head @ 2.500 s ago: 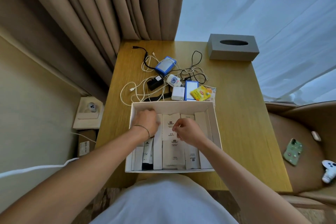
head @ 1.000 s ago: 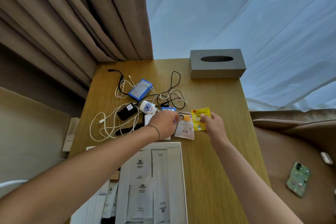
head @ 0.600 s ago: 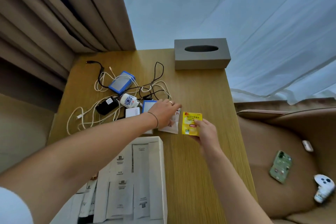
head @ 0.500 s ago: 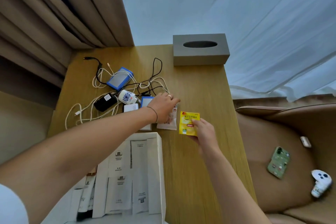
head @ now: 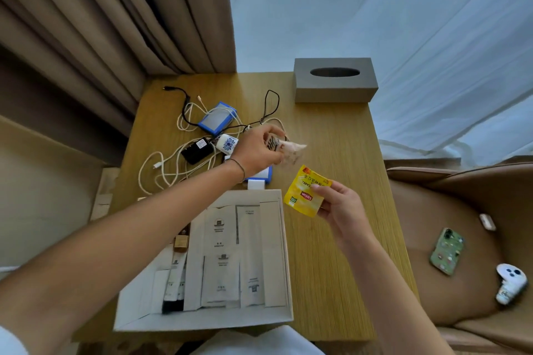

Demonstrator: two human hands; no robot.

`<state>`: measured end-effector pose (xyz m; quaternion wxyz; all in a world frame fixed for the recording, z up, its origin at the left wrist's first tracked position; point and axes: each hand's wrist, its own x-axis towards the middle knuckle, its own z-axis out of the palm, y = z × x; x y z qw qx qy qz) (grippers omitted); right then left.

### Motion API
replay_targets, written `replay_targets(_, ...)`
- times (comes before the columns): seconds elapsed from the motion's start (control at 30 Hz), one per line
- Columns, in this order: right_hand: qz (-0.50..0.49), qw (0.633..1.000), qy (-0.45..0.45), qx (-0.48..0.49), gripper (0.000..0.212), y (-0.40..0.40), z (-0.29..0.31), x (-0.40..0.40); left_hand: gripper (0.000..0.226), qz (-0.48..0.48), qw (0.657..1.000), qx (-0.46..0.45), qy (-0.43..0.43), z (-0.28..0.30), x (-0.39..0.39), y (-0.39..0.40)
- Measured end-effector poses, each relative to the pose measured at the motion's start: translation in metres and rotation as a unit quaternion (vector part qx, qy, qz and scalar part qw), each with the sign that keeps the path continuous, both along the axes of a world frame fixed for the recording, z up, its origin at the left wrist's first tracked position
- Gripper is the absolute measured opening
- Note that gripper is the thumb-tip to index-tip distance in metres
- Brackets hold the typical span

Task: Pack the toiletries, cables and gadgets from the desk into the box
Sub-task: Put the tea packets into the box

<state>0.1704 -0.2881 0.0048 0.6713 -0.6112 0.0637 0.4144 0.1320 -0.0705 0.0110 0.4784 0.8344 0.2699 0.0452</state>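
My left hand (head: 259, 147) pinches a pale printed sachet (head: 291, 151) and holds it above the desk, behind the box. My right hand (head: 339, 204) pinches a yellow tea sachet (head: 305, 190) just right of the box's far corner. The white box (head: 277, 317) sits at the desk's near edge with several white toiletry packets (head: 222, 253) laid flat inside. Behind it lie tangled white and black cables (head: 170, 164), a black charger (head: 197, 150), a white patterned plug (head: 227, 143), a blue-edged device (head: 217, 118) and another blue-edged device (head: 264, 176), partly hidden by my left wrist.
A grey tissue box (head: 334, 81) stands at the desk's far right corner. Curtains hang behind and to the left. On the brown seat to the right lie a green phone (head: 445, 251) and a white controller (head: 510, 282).
Both hands left the box and reached behind it. The left hand lifted the pale sachet off the desk; the right picked up the yellow sachet and drew it toward the box.
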Motion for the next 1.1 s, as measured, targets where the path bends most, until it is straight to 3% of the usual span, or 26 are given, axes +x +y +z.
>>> replay_targets(0.1,0.024,0.999,-0.024,0.020,0.010,0.001,0.020,-0.019,0.047,0.074,0.984,-0.153,-0.046,0.019,-0.031,0.010)
replay_targets(0.23,0.064,0.993,-0.102,0.017,0.017,0.009,0.043,-0.046,0.047,0.135,0.908,-0.384,-0.098,0.036,-0.081,0.020)
replay_targets(0.4,0.146,0.969,-0.191,-0.053,0.021,0.029,0.053,-0.076,0.037,0.135,0.828,-0.516,-0.172,0.051,-0.142,0.027)
replay_targets(0.6,0.305,0.896,-0.284,-0.151,0.019,0.058,0.040,-0.109,0.042,0.125,0.818,-0.534,-0.170,0.055,-0.198,0.037)
replay_targets(0.77,0.424,0.810,-0.326,-0.240,0.024,0.082,0.005,-0.140,0.038,0.208,0.795,-0.542,-0.176,0.046,-0.231,0.040)
replay_targets(0.93,0.513,0.738,-0.322,-0.298,0.018,0.089,-0.035,-0.164,0.039,0.223,0.858,-0.446,-0.121,0.038,-0.257,0.039)
replay_targets(1.0,0.520,0.723,-0.326,-0.318,0.018,0.089,-0.044,-0.169,0.045,0.222,0.876,-0.415,-0.103,0.038,-0.263,0.039)
replay_targets(1.1,0.518,0.710,-0.339,-0.335,0.021,0.088,-0.052,-0.175,0.035,0.210,0.911,-0.348,-0.074,0.036,-0.264,0.037)
